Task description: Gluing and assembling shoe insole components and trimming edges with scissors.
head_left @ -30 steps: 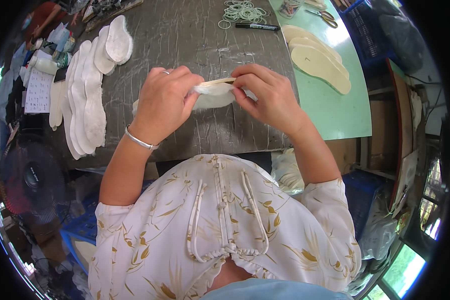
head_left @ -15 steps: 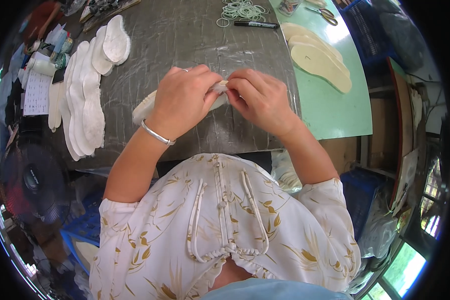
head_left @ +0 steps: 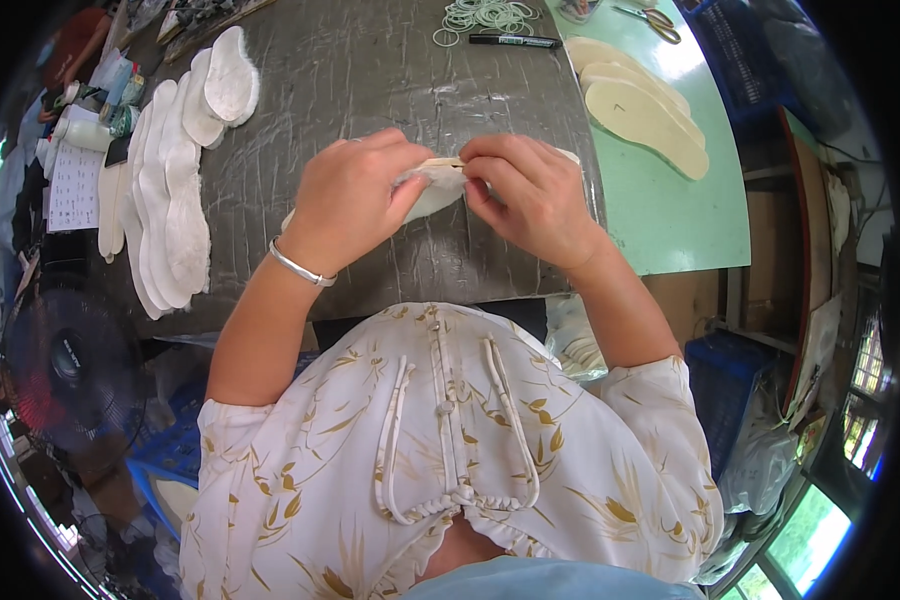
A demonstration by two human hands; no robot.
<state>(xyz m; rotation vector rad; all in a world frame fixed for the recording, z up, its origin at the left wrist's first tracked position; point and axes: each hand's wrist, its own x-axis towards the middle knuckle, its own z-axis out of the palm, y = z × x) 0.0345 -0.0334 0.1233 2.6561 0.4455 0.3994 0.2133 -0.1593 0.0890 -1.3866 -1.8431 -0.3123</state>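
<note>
A white fleecy insole (head_left: 433, 196) is held between my two hands, raised a little over the dark work surface. My left hand (head_left: 348, 196) has its fingers closed on its left part, thumb underneath. Opposite it, my right hand (head_left: 532, 198) pinches the upper edge with thumb and fingers. A thin cream layer or rim shows along that edge between the fingertips. Most of the insole lies hidden behind my hands; small bits peek out left of my left hand and beyond my right knuckles.
Overlapping white fleecy insoles (head_left: 183, 190) lie at left on the dark table (head_left: 340, 80). Cream insole pieces (head_left: 642, 118) rest on the green board (head_left: 670, 230) at right, near scissors (head_left: 662, 24). Pale rubber bands (head_left: 485, 17) and a black marker (head_left: 515, 41) sit at the back.
The insole has shifted to the right through my hands, with less of it showing at left and an end now showing past my right hand. My hands are slightly farther apart.
</note>
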